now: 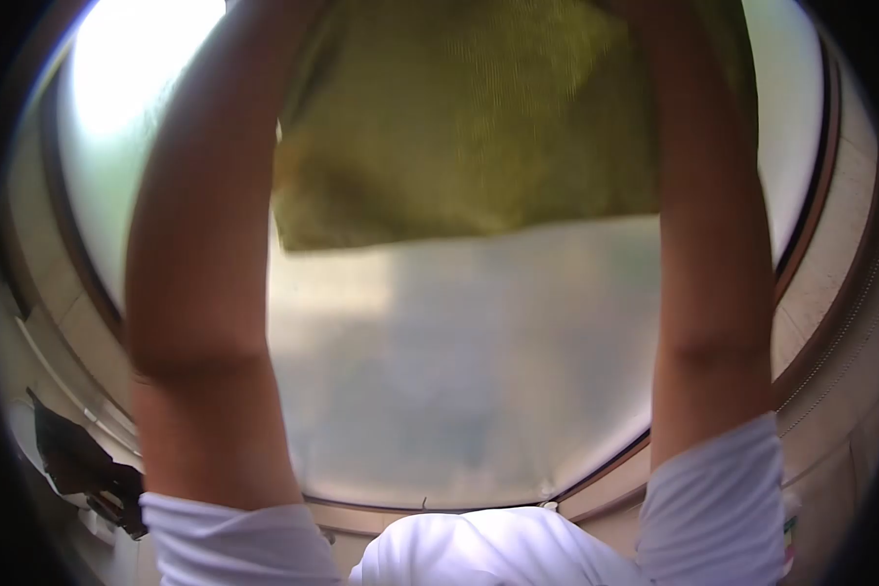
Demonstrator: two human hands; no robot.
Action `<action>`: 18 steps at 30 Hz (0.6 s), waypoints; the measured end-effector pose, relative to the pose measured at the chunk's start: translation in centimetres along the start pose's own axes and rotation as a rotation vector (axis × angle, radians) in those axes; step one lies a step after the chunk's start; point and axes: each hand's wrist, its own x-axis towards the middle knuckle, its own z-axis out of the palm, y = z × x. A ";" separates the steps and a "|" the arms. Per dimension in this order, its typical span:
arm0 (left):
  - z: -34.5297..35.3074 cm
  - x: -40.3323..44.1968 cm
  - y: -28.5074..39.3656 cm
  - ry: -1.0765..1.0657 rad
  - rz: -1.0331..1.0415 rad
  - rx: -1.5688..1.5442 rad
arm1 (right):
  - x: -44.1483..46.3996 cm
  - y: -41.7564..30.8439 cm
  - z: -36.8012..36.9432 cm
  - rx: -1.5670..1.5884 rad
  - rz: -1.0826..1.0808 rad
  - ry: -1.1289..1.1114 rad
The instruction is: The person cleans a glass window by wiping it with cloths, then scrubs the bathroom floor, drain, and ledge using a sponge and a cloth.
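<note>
Both of my bare arms stretch up past the top edge of the head view, so my left hand and my right hand lie outside it. Between the forearms hangs an olive-green cloth [479, 127], partly covered by the right forearm. Its lower edge hangs loose in front of a frosted window pane [459, 361]. How my hands touch the cloth does not show, and its top is cut off.
A dark window frame [818, 210] curves around the pane, with pale wall tiles [830, 283] beside it. A beaded chain [830, 366] hangs at right. At lower left is a dark object [78, 454] I cannot identify. Bright light enters upper left.
</note>
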 end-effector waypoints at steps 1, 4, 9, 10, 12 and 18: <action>-1.1 -2.2 0.1 -0.006 -0.003 0.071 | -3.1 -0.5 -1.2 -0.001 -0.067 -0.034; -4.8 -12.9 -0.7 -0.173 0.169 0.072 | -15.4 -2.1 -2.3 0.030 -0.152 -0.118; -13.8 -39.0 -0.1 -0.542 0.084 -0.224 | -39.0 -5.7 -1.8 0.487 -0.117 -0.830; -16.1 -44.0 0.1 -0.733 0.055 -0.294 | -40.7 -6.9 -3.5 0.465 -0.030 -1.062; -17.4 -46.9 -0.2 -0.671 0.051 -0.480 | -44.2 -7.6 -4.6 0.420 -0.033 -1.074; -12.4 -34.8 -4.7 -0.469 0.152 -0.378 | -36.1 -7.8 -3.0 0.506 0.001 -0.622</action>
